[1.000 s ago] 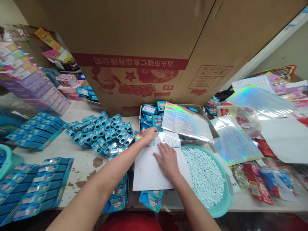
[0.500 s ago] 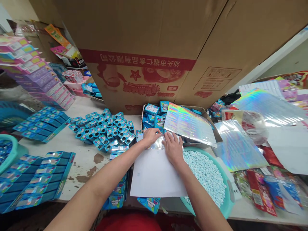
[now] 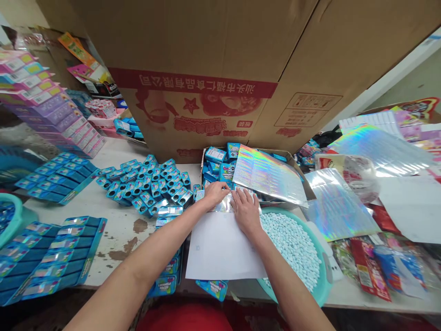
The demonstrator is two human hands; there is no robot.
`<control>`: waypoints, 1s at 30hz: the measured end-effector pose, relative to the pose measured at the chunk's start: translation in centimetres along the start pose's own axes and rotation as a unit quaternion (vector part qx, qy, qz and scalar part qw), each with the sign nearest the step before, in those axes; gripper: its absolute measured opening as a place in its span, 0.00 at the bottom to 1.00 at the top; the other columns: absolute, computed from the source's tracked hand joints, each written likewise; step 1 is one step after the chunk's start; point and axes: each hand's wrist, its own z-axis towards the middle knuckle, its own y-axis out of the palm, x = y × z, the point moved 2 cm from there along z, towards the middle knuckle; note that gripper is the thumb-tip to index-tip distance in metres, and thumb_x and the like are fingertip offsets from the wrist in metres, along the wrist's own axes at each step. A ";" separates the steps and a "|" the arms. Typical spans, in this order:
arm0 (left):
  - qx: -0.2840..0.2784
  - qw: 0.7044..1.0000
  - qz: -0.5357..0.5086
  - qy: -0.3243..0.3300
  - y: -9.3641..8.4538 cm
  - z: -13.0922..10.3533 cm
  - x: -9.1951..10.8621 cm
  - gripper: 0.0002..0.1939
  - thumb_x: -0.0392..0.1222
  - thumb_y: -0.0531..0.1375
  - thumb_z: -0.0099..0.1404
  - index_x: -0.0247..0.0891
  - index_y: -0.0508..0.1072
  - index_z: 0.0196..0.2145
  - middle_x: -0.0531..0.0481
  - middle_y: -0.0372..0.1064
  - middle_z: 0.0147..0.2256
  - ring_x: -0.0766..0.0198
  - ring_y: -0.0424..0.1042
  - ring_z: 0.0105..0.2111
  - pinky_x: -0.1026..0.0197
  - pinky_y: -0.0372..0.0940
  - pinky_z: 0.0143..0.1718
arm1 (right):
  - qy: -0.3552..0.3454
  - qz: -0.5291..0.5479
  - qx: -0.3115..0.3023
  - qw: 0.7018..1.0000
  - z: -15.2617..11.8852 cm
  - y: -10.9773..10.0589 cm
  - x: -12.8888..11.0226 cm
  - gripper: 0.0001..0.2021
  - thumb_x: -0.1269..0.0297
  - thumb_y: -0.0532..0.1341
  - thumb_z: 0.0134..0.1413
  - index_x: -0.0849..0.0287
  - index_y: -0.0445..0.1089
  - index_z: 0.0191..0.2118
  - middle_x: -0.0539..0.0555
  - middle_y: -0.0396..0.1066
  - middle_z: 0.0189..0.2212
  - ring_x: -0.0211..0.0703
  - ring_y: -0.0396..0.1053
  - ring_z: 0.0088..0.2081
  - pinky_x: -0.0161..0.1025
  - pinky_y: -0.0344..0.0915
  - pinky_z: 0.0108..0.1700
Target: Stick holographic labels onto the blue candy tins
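Note:
A white-backed sheet (image 3: 222, 250) lies in front of me, and a shiny holographic strip (image 3: 220, 205) shows along its far end. My left hand (image 3: 215, 195) is closed at that strip, its fingertips pinching near the far edge. Flat on the sheet rests my right hand (image 3: 246, 208), its fingers stretched out and slightly spread beside the left one. Beyond both hands stands an open carton (image 3: 299, 171) of blue candy tins (image 3: 226, 171), partly covered by a holographic sheet (image 3: 267, 177).
Right of the sheet sits a turquoise basin (image 3: 325, 280) of pale blue candies (image 3: 292, 250). Open blue tins (image 3: 146, 184) cluster at left, with filled display trays (image 3: 65, 257) nearer. A tall cardboard box (image 3: 206, 46) blocks the back. More holographic sheets (image 3: 341, 207) and packets (image 3: 368, 266) lie right.
The view has shifted slightly, so everything sits a little further left. Both hands stay at the same place on the sheet, with no clear change in grip.

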 end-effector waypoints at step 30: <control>-0.013 0.953 -0.301 0.032 -5.0 -16.3 -1.1 0.11 0.46 0.58 0.58 0.38 0.72 0.35 0.51 0.71 0.31 0.64 0.68 0.33 0.64 0.63 0.34 | 0.224 0.512 0.112 0.821 -5.3 -9.7 -7.4 0.11 0.58 0.65 0.48 0.59 0.66 0.28 0.49 0.67 0.25 0.38 0.65 0.30 0.37 0.64 0.34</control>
